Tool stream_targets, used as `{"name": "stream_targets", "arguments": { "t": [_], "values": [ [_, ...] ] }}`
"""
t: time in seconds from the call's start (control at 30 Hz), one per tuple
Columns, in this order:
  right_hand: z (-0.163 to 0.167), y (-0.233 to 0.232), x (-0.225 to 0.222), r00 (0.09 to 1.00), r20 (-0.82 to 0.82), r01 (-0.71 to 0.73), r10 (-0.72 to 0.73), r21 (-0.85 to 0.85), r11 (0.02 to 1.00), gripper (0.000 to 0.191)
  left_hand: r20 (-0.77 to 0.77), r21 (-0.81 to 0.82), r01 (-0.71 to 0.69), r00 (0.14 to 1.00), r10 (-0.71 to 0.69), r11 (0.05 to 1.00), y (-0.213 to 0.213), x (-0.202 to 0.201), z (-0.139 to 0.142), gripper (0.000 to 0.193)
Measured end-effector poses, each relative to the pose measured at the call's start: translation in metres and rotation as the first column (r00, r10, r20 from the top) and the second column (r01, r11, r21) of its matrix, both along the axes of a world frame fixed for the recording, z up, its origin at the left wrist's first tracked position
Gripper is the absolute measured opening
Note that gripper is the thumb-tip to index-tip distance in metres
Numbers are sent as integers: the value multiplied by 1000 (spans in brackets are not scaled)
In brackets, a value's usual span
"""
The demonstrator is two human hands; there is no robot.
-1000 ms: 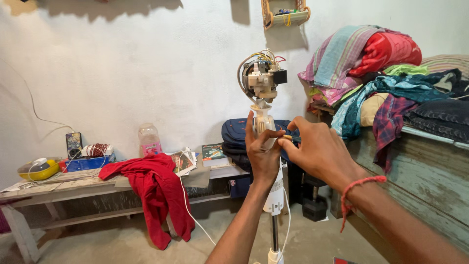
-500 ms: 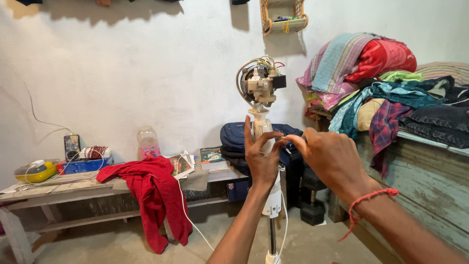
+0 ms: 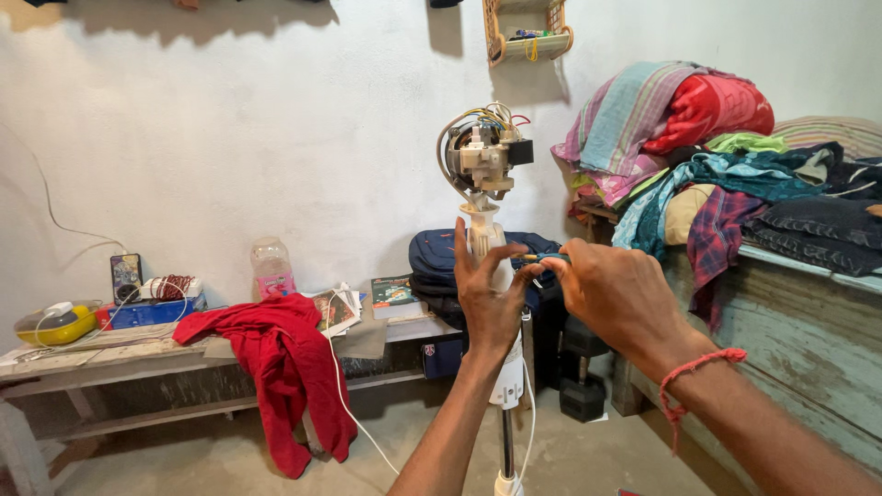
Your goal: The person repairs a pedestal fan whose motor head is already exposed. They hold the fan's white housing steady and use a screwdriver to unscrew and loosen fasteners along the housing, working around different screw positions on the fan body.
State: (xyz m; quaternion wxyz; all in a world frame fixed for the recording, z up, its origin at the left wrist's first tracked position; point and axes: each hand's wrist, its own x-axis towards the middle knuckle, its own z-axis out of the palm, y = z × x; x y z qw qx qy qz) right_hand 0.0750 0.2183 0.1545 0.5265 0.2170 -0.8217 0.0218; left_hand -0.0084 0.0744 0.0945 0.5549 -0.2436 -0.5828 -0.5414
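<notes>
Running along the white wall at left, a low wooden bench is seen loaded with a yellow bowl, a clear plastic bottle and a red cloth draped over its edge. At centre, the white neck of a stripped pedestal fan is clasped by the left hand, fingers curled around the column below the exposed motor. A thin screwdriver is pinched in the right hand, its tip pressed to the column. Folded clothes are piled on a worn blue chest at right.
</notes>
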Motion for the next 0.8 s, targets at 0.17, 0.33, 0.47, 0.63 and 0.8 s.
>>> {"name": "stream_targets", "arguments": {
  "t": [0.17,0.33,0.47,0.63,0.8],
  "values": [
    [-4,-14,1,984,69,167,-164,-37,985,49,-42,18,-12,999,13,1000,2,-3,-3,18],
    [-4,-7,8,987,-4,-159,159,-55,986,27,18,6,-56,998,56,998,4,-5,-4,19],
    [-6,-3,5,962,-73,-263,262,-1,965,18,-1,-14,-103,995,103,995,3,-3,-3,22],
    [-2,-2,-10,995,97,-2,11,-95,995,32,-48,14,-107,993,107,994,3,-4,-4,23],
    [2,-3,-10,981,191,69,-40,-146,987,41,-34,4,-156,987,156,988,6,-8,-6,19]
  ]
}}
